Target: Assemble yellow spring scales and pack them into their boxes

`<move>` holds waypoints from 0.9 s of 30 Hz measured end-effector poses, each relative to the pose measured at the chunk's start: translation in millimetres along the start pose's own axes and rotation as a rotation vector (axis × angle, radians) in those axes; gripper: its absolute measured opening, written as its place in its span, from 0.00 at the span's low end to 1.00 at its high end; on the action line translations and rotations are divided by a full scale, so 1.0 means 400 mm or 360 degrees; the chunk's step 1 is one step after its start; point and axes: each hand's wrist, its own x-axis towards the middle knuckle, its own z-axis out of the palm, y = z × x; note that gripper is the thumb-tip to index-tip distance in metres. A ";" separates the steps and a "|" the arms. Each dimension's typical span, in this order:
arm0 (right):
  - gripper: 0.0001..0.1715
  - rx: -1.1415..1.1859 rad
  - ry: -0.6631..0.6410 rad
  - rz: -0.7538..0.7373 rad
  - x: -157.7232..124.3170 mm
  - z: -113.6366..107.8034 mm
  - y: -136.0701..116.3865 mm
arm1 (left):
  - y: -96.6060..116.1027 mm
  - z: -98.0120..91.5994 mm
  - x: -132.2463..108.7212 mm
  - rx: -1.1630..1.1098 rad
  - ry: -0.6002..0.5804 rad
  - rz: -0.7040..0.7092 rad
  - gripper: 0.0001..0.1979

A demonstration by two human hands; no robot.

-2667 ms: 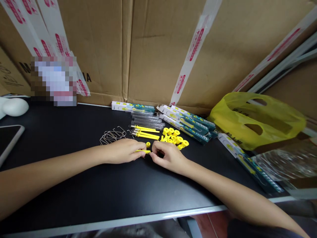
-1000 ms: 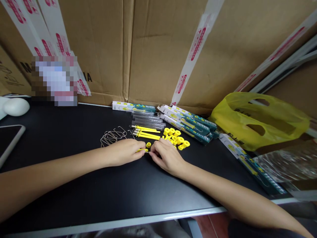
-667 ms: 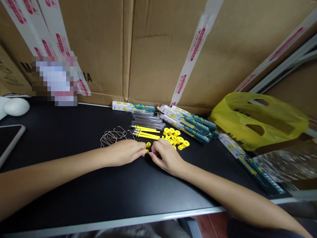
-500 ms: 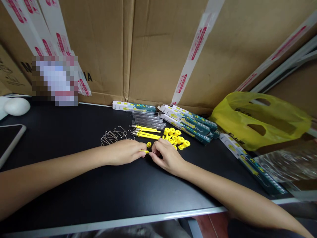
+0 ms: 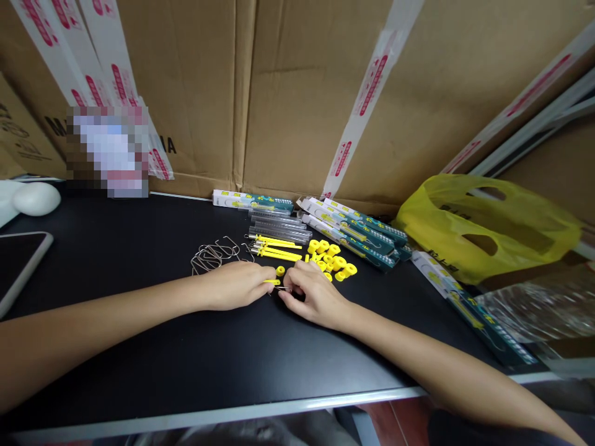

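Both hands meet on the black table (image 5: 139, 347). My left hand (image 5: 235, 285) is closed on a thin yellow stick (image 5: 271, 282), of which only the tip shows. My right hand (image 5: 311, 294) pinches a small metal part at that tip; I cannot make it out. A yellow cap (image 5: 280, 271) lies just beyond the fingertips. Behind it lie several yellow sticks (image 5: 276, 250), a heap of yellow caps (image 5: 331, 257) and bent wire hooks (image 5: 214, 254).
Clear tubes (image 5: 279, 226) and green-and-white packets (image 5: 353, 232) lie by the cardboard wall (image 5: 297, 93). A yellow plastic bag (image 5: 483, 226) and another packet (image 5: 469, 306) are at the right. A tablet (image 5: 18, 263) and a white object (image 5: 35, 198) sit at the left.
The hands stayed together at the same spot; less of the yellow stick shows between them than 2.7 s ago. The view shifted slightly.
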 end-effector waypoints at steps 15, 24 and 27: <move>0.16 -0.0002 -0.0057 0.0014 -0.002 -0.001 0.009 | 0.010 -0.003 -0.003 -0.0125 0.0032 -0.0058 0.12; 0.17 0.0093 0.0054 0.0080 -0.001 0.001 0.016 | 0.022 0.001 -0.007 -0.0281 0.0064 -0.0192 0.14; 0.17 0.0119 0.0071 0.0097 0.000 0.000 0.016 | 0.028 -0.003 -0.007 -0.0296 0.0064 -0.0244 0.11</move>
